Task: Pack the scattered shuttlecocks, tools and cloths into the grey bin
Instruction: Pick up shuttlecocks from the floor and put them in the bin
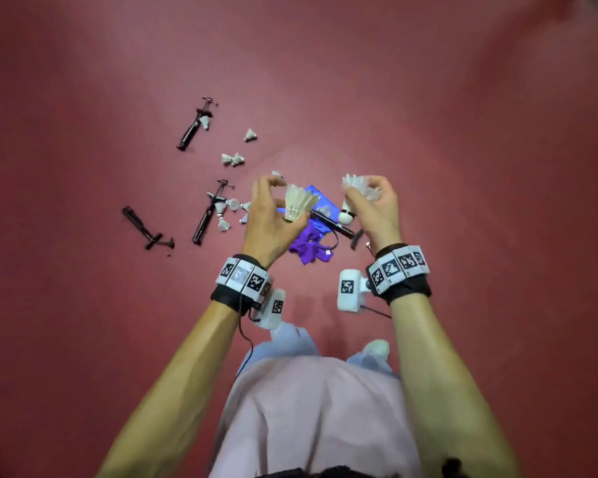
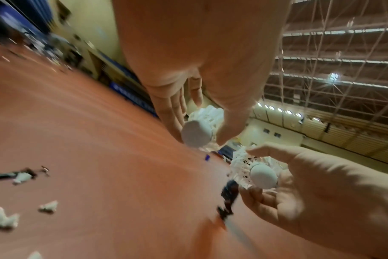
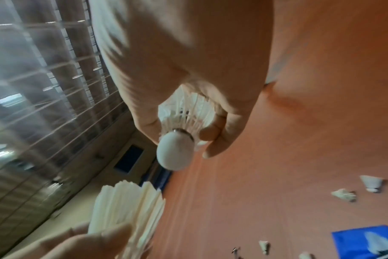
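My left hand (image 1: 279,205) pinches one feather shuttlecock (image 1: 299,202) by its base, skirt pointing up; its cork (image 2: 196,134) shows in the left wrist view. My right hand (image 1: 360,192) grips a white shuttlecock (image 1: 357,186), possibly more than one, with a cork (image 3: 176,152) pointing down. Both hands hover above a blue cloth (image 1: 320,199), a purple cloth (image 1: 310,249) and a black tool (image 1: 332,225) on the floor. Several loose shuttlecocks (image 1: 232,159) and black tools (image 1: 194,125) lie to the left. The grey bin is not in view.
The red court floor (image 1: 463,167) stretches around the pile. My legs and shoes (image 1: 377,348) stand just behind the cloths. One more black tool (image 1: 145,229) lies far left. Hall walls and netting (image 2: 343,52) show in the wrist views.
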